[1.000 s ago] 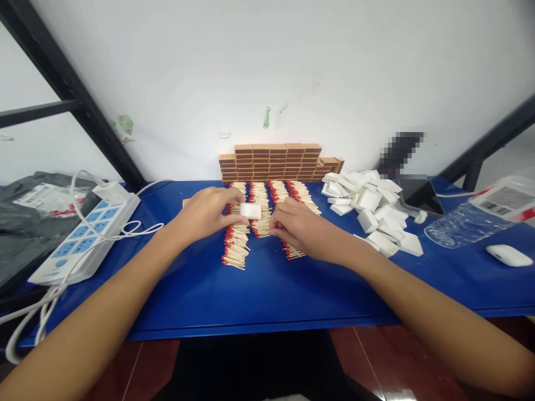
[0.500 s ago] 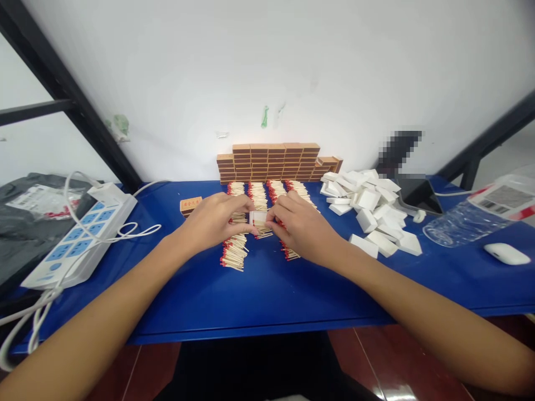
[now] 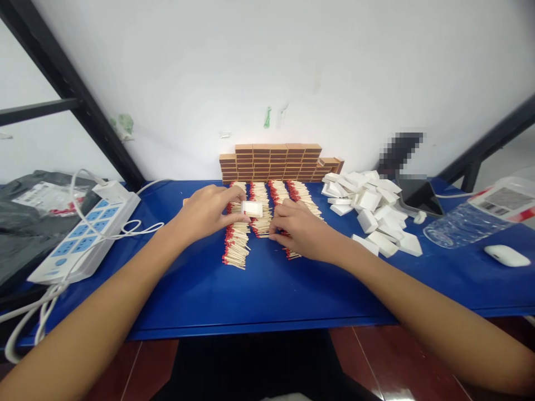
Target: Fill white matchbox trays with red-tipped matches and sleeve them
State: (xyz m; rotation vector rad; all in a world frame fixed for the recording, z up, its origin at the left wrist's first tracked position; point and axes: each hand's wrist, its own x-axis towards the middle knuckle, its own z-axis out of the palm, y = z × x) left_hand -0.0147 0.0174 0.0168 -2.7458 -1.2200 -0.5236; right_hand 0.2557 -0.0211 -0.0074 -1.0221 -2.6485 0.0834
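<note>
My left hand (image 3: pixel 207 213) pinches a small white matchbox tray (image 3: pixel 252 209) above the rows of red-tipped matches (image 3: pixel 236 245) laid out on the blue table (image 3: pixel 259 289). My right hand (image 3: pixel 303 229) rests with curled fingers on the matches just right of the tray; whatever its fingertips hold is hidden. A wall of stacked brown matchbox sleeves (image 3: pixel 278 162) stands behind the matches against the white wall. A heap of white empty trays (image 3: pixel 370 206) lies to the right.
A white and blue power strip (image 3: pixel 86 234) with white cables lies at the left beside a grey bag (image 3: pixel 25 223). At the right are a tablet stand (image 3: pixel 418 192), a clear plastic bag (image 3: pixel 463 223) and a white mouse (image 3: pixel 506 255). The table's front edge is near me.
Half a second ago both hands met at the tray. Now my right hand has drawn back down onto the matches, and my left hand holds the tray alone, slightly higher.
</note>
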